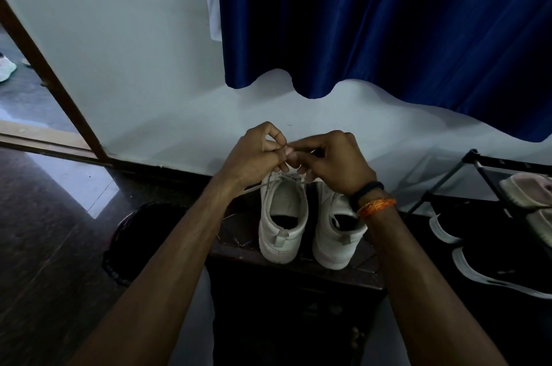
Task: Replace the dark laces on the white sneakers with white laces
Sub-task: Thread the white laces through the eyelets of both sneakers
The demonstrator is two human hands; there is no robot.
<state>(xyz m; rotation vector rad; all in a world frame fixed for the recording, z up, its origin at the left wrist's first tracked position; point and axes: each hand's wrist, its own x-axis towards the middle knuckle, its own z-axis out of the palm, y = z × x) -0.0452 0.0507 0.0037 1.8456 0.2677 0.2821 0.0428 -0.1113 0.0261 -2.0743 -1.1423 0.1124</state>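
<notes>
Both hands, left hand and right hand, pinch white lace above left sneaker.

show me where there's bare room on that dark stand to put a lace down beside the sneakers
Free: the strip of dark stand left of the left sneaker, and its front edge below both heels. Crowded: the gap between the left sneaker and the right sneaker is narrow, and both hands hold a white lace over the toes.
</notes>
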